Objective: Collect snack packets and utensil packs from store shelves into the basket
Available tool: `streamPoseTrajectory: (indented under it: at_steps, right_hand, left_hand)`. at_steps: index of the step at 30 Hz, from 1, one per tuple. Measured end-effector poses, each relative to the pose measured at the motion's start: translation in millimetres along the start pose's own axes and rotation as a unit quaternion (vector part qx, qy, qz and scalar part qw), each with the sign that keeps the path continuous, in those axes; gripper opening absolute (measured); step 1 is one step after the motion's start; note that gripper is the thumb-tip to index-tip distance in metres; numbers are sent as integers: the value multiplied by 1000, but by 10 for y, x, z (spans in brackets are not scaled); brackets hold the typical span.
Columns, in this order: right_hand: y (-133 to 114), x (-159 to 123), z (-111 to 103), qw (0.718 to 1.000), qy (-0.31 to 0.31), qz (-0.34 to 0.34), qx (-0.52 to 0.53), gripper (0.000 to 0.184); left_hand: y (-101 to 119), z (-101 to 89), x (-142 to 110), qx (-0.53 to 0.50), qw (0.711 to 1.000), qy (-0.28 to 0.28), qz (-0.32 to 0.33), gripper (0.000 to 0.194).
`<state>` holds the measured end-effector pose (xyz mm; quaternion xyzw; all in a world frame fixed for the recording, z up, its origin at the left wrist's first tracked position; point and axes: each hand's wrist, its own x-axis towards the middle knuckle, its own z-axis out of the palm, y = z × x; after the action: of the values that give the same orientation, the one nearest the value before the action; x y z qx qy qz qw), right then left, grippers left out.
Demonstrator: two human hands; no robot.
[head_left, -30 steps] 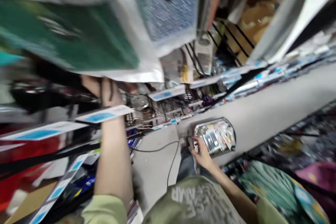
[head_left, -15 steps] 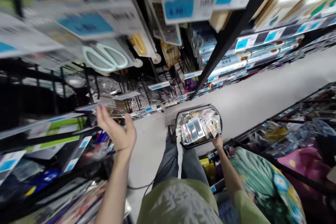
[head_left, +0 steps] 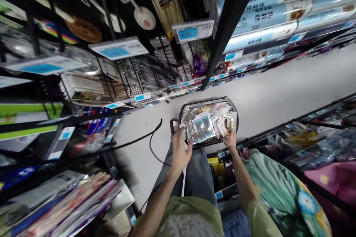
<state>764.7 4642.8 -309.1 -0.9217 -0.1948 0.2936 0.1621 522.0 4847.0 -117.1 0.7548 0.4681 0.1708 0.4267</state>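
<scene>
A black shopping basket [head_left: 233, 108] full of small packaged goods sits low in front of me in a shop aisle. My left hand [head_left: 180, 150] reaches to the basket's near left rim, fingers slightly spread over a clear blister pack [head_left: 200, 129] at the edge. My right hand [head_left: 229, 140] is at the near right rim, fingers curled around the basket's edge or a packet there; which one is hard to make out. Below are my grey trousers and green shirt.
Shelves [head_left: 116, 81] on the left carry hanging kitchen tools, price tags and stacked packets. A black upright post [head_left: 222, 33] divides shelf bays with blue rolls [head_left: 267, 14]. A black cable [head_left: 144, 139] lies on the grey floor [head_left: 278, 92]. Bins with colourful fabric [head_left: 278, 192] stand on the right.
My left hand dropped from the shelf down to the basket's left rim. The view tilted downward and the basket now sits closer and more centred. My right hand stayed at the basket.
</scene>
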Motion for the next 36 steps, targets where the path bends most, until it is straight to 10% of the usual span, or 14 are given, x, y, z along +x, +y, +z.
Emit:
streamPoseTrajectory:
  at_steps: [5, 9, 14, 20, 29, 36]
  right_hand:
    - [-387, -742, -258, 993, -16, -101, 52, 63]
    - [-542, -1156, -392, 957, -141, -210, 141, 65]
    - [-349, -338, -257, 991, -7, -54, 123, 63]
    - [-247, 465, 306, 998, -3, -5, 68, 55]
    - [-143, 86, -119, 995, -53, -60, 62, 32]
    - [-746, -1075, -558, 981, -61, -173, 66, 27]
  left_hand:
    - [130, 805, -265, -188, 953, -133, -197, 67]
    - [79, 1163, -356, -275, 895, -56, -348, 51]
    - [-188, 1030, -362, -323, 882, -51, -339, 57]
    - [-460, 780, -367, -312, 897, -81, -303, 70]
    - [-510, 642, -338, -146, 977, -73, -140, 30]
    - [-400, 807, -245, -226, 952, -109, -176, 41]
